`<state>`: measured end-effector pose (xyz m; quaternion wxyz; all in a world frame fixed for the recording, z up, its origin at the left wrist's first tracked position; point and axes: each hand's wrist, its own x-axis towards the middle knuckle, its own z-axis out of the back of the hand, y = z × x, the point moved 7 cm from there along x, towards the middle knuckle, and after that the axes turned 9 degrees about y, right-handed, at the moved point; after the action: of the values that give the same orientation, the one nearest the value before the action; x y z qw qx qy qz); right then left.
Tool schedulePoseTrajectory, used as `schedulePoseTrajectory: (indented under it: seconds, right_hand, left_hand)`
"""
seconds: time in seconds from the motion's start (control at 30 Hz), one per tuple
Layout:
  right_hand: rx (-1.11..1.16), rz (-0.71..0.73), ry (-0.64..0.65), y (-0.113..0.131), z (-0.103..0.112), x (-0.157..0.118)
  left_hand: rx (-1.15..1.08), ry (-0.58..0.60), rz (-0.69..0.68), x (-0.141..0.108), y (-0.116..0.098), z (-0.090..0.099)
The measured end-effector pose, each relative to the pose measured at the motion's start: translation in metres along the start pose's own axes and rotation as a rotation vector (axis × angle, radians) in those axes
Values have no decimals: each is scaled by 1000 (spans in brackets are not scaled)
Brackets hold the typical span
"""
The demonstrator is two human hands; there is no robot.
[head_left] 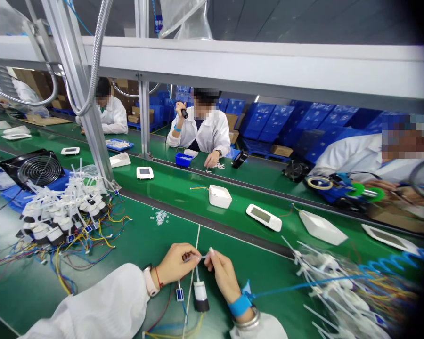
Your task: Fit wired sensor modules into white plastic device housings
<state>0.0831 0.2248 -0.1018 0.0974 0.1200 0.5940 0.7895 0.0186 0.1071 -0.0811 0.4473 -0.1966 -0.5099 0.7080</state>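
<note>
Pinching thin white tube (202, 257) between left hand (178, 264) and right hand (223, 276).

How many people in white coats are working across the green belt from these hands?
3: the person at left, the person at centre, and the person at right. A fourth may be partly hidden at the far left.

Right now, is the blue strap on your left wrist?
No, the blue wrist strap circles the right hand's wrist, while the left hand wears a white watch.
</note>
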Motion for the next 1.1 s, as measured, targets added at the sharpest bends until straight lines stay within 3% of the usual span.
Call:
schedulePoseTrajectory:
  seconds: [1.1]
  right_hand:
    - [-11, 17, 17, -3, -2, -1]
  left_hand:
    - [10, 11, -5, 0, 3, -2]
